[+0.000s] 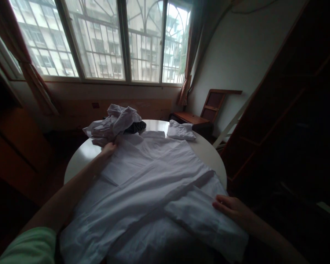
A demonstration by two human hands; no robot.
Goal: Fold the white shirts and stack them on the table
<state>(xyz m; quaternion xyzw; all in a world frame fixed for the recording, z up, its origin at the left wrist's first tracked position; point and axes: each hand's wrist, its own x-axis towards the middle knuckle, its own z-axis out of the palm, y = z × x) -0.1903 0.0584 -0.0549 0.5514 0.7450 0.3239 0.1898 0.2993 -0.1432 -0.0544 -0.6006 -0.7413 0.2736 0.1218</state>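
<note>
The left hand (109, 148) is stretched out to the far side of the shirt (151, 183). Its fingers are laid on the cloth near the collar end, and it cannot be told whether the cloth is pinched or only pressed flat. The right hand (231, 207) is laid open and flat on the near right side of the shirt, with the fingers spread on a folded sleeve (203, 220). Nothing is gripped by it.

The white shirt is spread out between the two hands and most of the round table (79, 157) is covered by it. Just past the left hand, a pile (114, 124) of crumpled white clothes is seen, with a dark cloth (136, 127) tucked beside it. A small folded white cloth (180, 131) is lying at the far right of the table, well apart from both hands. Behind the table, a window (112, 40) with bars is seen.
</note>
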